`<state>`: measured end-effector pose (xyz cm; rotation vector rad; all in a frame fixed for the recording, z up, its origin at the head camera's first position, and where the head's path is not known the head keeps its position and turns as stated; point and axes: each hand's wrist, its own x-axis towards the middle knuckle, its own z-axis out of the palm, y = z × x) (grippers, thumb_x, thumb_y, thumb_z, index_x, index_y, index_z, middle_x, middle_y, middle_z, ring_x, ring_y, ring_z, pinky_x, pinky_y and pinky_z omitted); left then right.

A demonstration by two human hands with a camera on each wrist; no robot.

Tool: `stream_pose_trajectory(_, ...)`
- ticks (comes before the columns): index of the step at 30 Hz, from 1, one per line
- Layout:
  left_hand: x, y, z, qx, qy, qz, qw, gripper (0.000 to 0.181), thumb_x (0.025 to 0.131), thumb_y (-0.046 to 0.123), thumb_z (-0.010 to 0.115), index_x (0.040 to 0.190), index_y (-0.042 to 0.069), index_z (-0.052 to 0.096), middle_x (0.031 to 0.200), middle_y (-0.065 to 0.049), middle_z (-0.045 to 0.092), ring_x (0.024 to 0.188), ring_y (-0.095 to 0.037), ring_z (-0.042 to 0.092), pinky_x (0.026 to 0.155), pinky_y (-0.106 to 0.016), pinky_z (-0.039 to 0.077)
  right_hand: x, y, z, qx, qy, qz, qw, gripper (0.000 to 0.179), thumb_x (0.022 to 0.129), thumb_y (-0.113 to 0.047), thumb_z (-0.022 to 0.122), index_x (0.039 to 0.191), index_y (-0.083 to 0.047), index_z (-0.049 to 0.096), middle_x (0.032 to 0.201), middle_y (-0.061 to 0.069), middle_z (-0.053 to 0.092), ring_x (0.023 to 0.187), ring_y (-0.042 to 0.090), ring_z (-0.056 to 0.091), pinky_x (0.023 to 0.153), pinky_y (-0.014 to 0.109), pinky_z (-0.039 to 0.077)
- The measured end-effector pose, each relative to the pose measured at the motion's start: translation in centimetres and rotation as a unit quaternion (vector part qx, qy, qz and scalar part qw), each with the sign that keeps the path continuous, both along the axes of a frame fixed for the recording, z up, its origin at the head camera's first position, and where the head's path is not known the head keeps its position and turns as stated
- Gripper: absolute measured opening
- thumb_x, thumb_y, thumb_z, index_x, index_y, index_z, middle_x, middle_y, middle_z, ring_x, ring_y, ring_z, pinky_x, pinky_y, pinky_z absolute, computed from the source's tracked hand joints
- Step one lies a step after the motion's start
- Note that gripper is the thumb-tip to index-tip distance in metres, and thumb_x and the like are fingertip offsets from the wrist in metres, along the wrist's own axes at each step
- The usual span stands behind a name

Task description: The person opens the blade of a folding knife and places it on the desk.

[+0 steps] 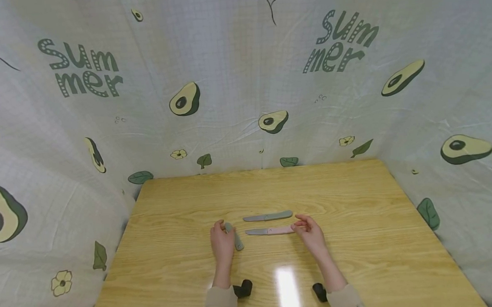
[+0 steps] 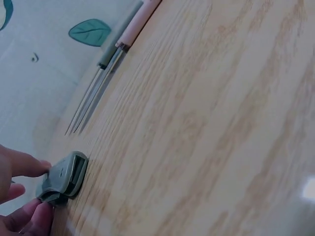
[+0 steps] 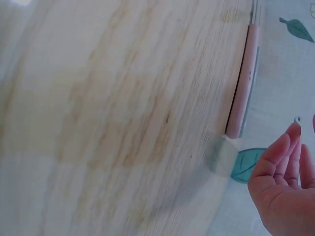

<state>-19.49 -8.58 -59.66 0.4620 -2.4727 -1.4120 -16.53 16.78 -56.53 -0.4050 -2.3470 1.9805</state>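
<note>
My left hand [image 1: 223, 243] pinches a grey-green folding knife [image 1: 238, 242], its blade folded away, near the tabletop. In the left wrist view, the slotted end of this knife [image 2: 74, 172] faces the camera, with fingers [image 2: 24, 164] at its side. Right of it lie two opened knives, blades pointing left: a grey-green one [image 1: 278, 215] farther off and a pink-handled one [image 1: 280, 230] nearer. By the pink handle's end is my right hand [image 1: 310, 236], fingers loosely bent and holding nothing. The right wrist view shows that hand [image 3: 285, 191] apart from the pink handle [image 3: 243, 83].
The wooden table [image 1: 173, 208] has a bright reflection near its front. A pale curtain [image 1: 224, 48] printed with avocados and leaves hangs behind and at both sides. Black wrist devices [image 1: 243, 288] sit by the sleeves [image 1: 220, 303].
</note>
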Motion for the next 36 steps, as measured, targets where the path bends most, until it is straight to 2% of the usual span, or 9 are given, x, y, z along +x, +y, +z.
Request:
stream_pose_trajectory(6,0.0,0.0,-0.1,0.035,0.019,0.013,0.9991,0.045,0.082,0.007,0.074,0.123,-0.004,0.059,0.099,-0.016,0.059,0.087,-0.028,0.060,0.069,-0.040,0.053,0.1,-0.1,0.0,0.001,0.001,0.005,1.0000,0.041,0.090,-0.005,0.069,0.127,0.007,0.056,0.098,0.011,0.063,0.079,0.007,0.053,0.068,0.017,0.046)
stream_pose_trajectory(9,0.2,0.1,-0.2,0.068,0.031,0.013,0.9972,0.045,0.082,0.006,0.074,0.123,-0.002,0.059,0.103,-0.016,0.060,0.088,-0.028,0.062,0.070,-0.040,0.055,0.2,-0.3,0.0,-0.002,0.006,0.011,0.9999,0.041,0.090,-0.005,0.069,0.126,0.009,0.056,0.096,0.009,0.063,0.079,0.007,0.054,0.068,0.018,0.047)
stream_pose_trajectory(13,0.7,0.9,0.1,0.129,0.047,-0.015,0.9904,0.050,0.083,0.007,0.075,0.129,0.000,0.056,0.110,-0.015,0.061,0.094,-0.027,0.061,0.073,-0.037,0.056,0.3,-0.9,0.2,-0.006,0.017,0.028,0.9995,0.038,0.090,-0.005,0.069,0.123,0.011,0.057,0.096,0.010,0.064,0.079,0.007,0.055,0.067,0.018,0.047)
stream_pose_trajectory(15,1.2,1.6,0.7,0.159,0.053,-0.035,0.9852,0.053,0.084,0.009,0.075,0.132,0.001,0.054,0.111,-0.014,0.060,0.096,-0.027,0.060,0.075,-0.035,0.055,0.3,-1.3,0.4,-0.013,0.016,0.041,0.9990,0.036,0.091,-0.005,0.067,0.122,0.011,0.058,0.096,0.010,0.064,0.080,0.009,0.057,0.067,0.020,0.049)
stream_pose_trajectory(19,2.3,3.4,2.3,0.191,0.074,-0.077,0.9758,0.056,0.083,0.009,0.076,0.133,0.001,0.052,0.111,-0.014,0.060,0.095,-0.026,0.060,0.074,-0.029,0.055,0.4,-2.0,0.7,-0.041,0.014,0.068,0.9968,0.033,0.093,-0.005,0.064,0.122,0.011,0.058,0.098,0.013,0.066,0.083,0.017,0.062,0.070,0.024,0.053)
stream_pose_trajectory(23,3.4,5.1,3.6,0.203,0.078,-0.120,0.9686,0.056,0.084,0.006,0.076,0.134,0.000,0.051,0.112,-0.013,0.059,0.096,-0.023,0.059,0.075,-0.027,0.055,0.5,-2.5,1.1,-0.074,0.025,0.095,0.9924,0.030,0.097,-0.007,0.060,0.123,0.009,0.059,0.104,0.020,0.068,0.085,0.023,0.067,0.073,0.029,0.056)
stream_pose_trajectory(28,4.6,6.8,4.9,0.204,0.086,-0.163,0.9614,0.056,0.083,0.003,0.076,0.133,-0.001,0.050,0.116,-0.012,0.059,0.098,-0.026,0.059,0.079,-0.036,0.056,0.6,-2.8,1.8,-0.107,0.032,0.138,0.9842,0.035,0.098,-0.014,0.059,0.127,0.007,0.057,0.108,0.021,0.069,0.086,0.016,0.068,0.079,0.036,0.058)
stream_pose_trajectory(31,5.0,7.4,5.2,0.197,0.104,-0.179,0.9583,0.055,0.082,0.000,0.076,0.132,-0.002,0.052,0.116,-0.013,0.059,0.098,-0.029,0.059,0.078,-0.039,0.057,0.5,-2.9,2.2,-0.111,0.030,0.165,0.9796,0.039,0.098,-0.016,0.061,0.129,0.006,0.056,0.106,0.019,0.069,0.086,0.013,0.068,0.079,0.035,0.059)
stream_pose_trajectory(36,5.4,7.8,5.1,0.174,0.117,-0.198,0.9575,0.053,0.083,0.001,0.076,0.130,0.002,0.054,0.115,-0.012,0.058,0.098,-0.026,0.058,0.077,-0.030,0.056,0.6,-3.0,2.5,-0.117,0.034,0.189,0.9743,0.042,0.096,-0.013,0.063,0.130,0.009,0.054,0.102,0.018,0.069,0.082,0.012,0.066,0.074,0.031,0.059)
